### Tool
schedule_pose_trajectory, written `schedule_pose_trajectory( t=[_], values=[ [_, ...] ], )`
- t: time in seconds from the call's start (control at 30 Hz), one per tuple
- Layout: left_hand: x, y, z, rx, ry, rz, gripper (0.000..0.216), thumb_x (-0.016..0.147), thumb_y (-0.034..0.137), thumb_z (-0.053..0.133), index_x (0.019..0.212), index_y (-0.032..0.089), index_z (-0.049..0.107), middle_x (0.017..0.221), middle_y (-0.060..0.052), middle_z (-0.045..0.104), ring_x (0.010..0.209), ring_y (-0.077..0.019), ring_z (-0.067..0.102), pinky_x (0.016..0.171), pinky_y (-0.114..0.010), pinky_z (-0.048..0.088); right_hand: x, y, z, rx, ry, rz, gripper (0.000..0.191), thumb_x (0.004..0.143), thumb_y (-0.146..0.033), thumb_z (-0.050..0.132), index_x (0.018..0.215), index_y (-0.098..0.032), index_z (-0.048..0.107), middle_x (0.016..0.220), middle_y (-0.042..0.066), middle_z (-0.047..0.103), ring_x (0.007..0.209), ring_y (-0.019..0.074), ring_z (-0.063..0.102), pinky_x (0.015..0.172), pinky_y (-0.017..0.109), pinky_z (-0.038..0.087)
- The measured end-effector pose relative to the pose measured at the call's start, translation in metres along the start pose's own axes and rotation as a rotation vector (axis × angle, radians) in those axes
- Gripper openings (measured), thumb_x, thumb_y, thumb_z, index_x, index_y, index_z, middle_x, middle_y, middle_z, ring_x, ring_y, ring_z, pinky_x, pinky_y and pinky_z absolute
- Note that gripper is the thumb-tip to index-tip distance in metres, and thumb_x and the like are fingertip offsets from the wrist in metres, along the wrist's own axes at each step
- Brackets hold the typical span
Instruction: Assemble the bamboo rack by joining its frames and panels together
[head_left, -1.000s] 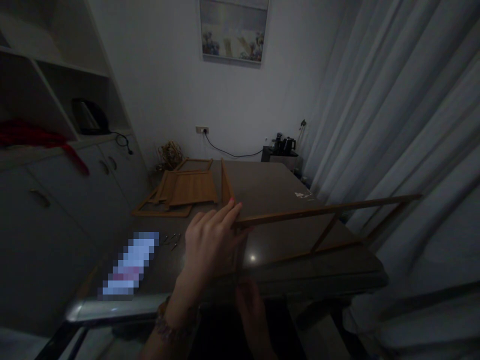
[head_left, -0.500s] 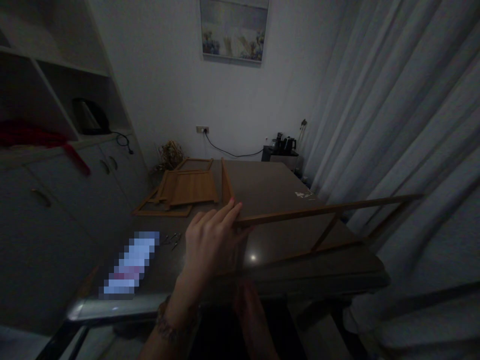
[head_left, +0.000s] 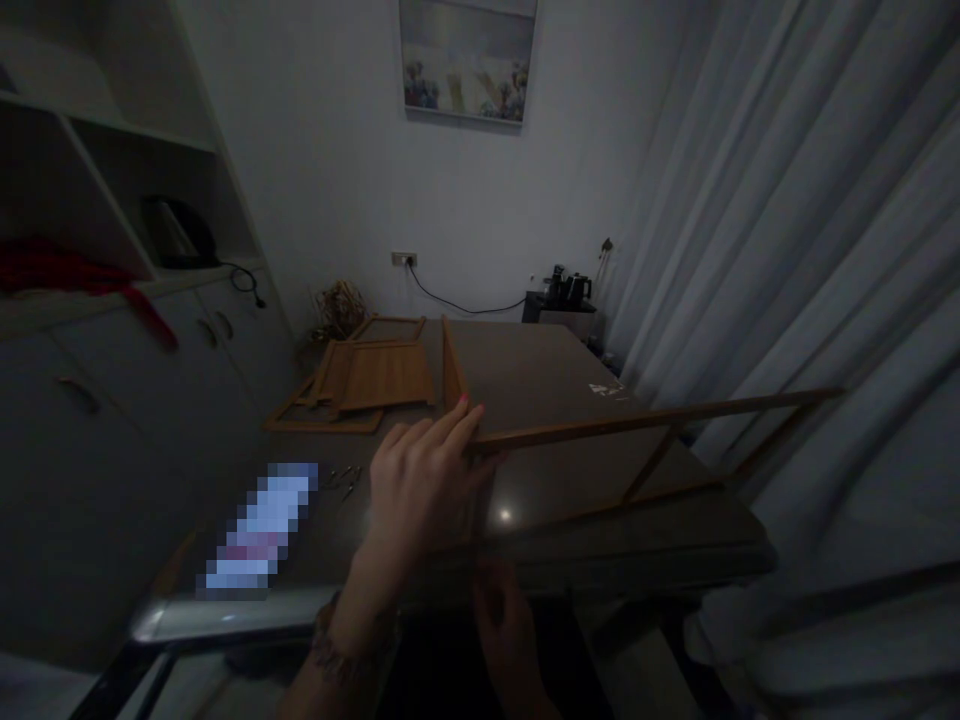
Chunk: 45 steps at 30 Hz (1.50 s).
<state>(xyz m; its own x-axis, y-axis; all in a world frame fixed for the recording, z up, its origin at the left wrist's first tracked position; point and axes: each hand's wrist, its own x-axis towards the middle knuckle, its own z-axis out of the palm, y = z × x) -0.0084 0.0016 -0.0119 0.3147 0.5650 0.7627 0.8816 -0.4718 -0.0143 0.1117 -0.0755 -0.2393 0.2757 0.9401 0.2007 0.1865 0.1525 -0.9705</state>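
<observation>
My left hand [head_left: 424, 475] is closed around the near left corner of a long wooden frame [head_left: 585, 430], fingers over its top rail. The frame stands on its side on the table and reaches far to the right, with a crosspiece between its rails. A narrow upright wooden board [head_left: 451, 368] runs away from that corner. Low at the table's front edge, my right hand [head_left: 510, 620] has its thumb and fingers curled together beneath the corner. Whatever it pinches is lost in the dark. Several small metal screws [head_left: 346, 480] lie left of my left hand.
Slatted wooden panels and frames [head_left: 386, 375] are stacked at the back left of the grey table [head_left: 517, 360]. A lit, blurred-out phone screen [head_left: 262, 525] lies at the front left. White scraps [head_left: 606, 390] lie to the right, beside the curtain [head_left: 735, 250]. Cabinets [head_left: 150, 390] line the left.
My right hand has shifted slightly and its fingers look more curled. My left hand and the frame stay in place.
</observation>
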Motion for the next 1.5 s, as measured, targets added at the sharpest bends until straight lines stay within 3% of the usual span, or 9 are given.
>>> schedule_pose_trajectory(
  t=[0.73, 1.2, 1.5],
  values=[
    [-0.001, -0.001, 0.002, 0.031, 0.042, 0.018, 0.045, 0.082, 0.051, 0.062, 0.118, 0.023, 0.064, 0.118, -0.003, 0.069, 0.082, -0.0217, 0.069, 0.067, -0.038, 0.046, -0.001, -0.009, -0.001, -0.167, -0.009, -0.139, 0.017, 0.09, -0.028, 0.052, 0.097, -0.023, 0.066, 0.091, 0.004, 0.075, 0.083, 0.0188, 0.073, 0.073, 0.023, 0.055],
    [0.0, -0.002, 0.002, 0.004, 0.04, 0.012, 0.046, 0.081, 0.05, 0.064, 0.118, 0.024, 0.063, 0.119, -0.002, 0.069, 0.082, -0.0217, 0.069, 0.067, -0.038, 0.047, 0.0, -0.007, -0.002, -0.253, 0.019, -0.131, 0.018, 0.091, -0.027, 0.05, 0.096, -0.023, 0.066, 0.089, 0.005, 0.074, 0.081, 0.02, 0.071, 0.074, 0.027, 0.055],
    [0.0, -0.001, 0.001, 0.016, 0.03, 0.011, 0.046, 0.081, 0.05, 0.063, 0.118, 0.024, 0.063, 0.12, -0.002, 0.068, 0.082, -0.0215, 0.069, 0.066, -0.039, 0.048, 0.0, -0.011, -0.002, -0.438, 0.108, -0.343, 0.02, 0.092, -0.026, 0.048, 0.093, -0.023, 0.067, 0.084, 0.005, 0.076, 0.074, 0.0196, 0.072, 0.067, 0.027, 0.054]
  ],
)
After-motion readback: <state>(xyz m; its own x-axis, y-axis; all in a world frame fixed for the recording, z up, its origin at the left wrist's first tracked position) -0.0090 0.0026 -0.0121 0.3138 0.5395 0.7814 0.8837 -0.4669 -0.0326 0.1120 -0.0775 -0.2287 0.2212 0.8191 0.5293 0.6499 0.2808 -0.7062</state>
